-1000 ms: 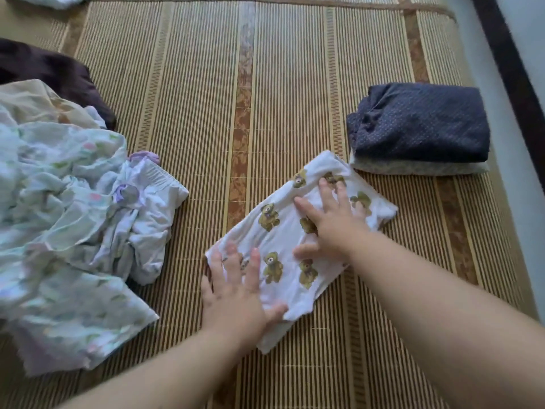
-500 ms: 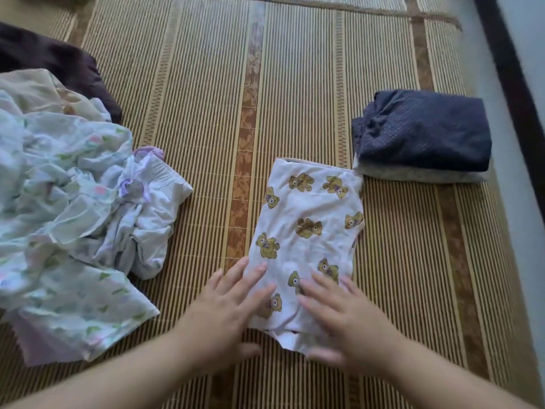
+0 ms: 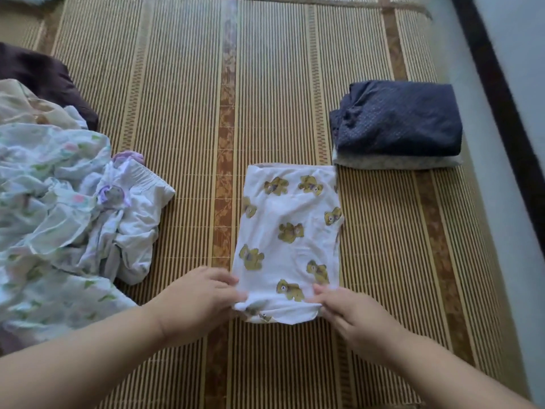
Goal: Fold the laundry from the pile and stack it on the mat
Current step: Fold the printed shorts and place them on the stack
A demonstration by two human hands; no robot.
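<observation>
Two hands of mine are on the white folded garment printed with olive-brown teddy bears [image 3: 290, 231], which lies flat near the middle of the striped woven bamboo mat [image 3: 188, 84], its long side running from near to far. My left hand [image 3: 196, 299] pinches the near-left corner, fingers curled over the edge; my right hand [image 3: 352, 312] pinches the near-right corner the same way, so each grip is closed on that garment's near hem, which is slightly bunched and lifted between them. The far edge rests flat on the mat.

Just beyond its far-right corner sits a small stack: a folded dark navy dotted cloth [image 3: 398, 119] on top of a folded pale grey piece [image 3: 395, 162], whose near-left corner lies right beside the bear garment; I cannot tell if they touch.

On the left lies the unfolded pile of pale floral and white laundry [image 3: 65, 202], with a ribbed white waistband and a bit of lilac fabric showing at its right edge. Behind it, at far left, is a dark brown cloth [image 3: 38, 75]. A pale floor strip [image 3: 495, 149] runs along the mat's right side.
</observation>
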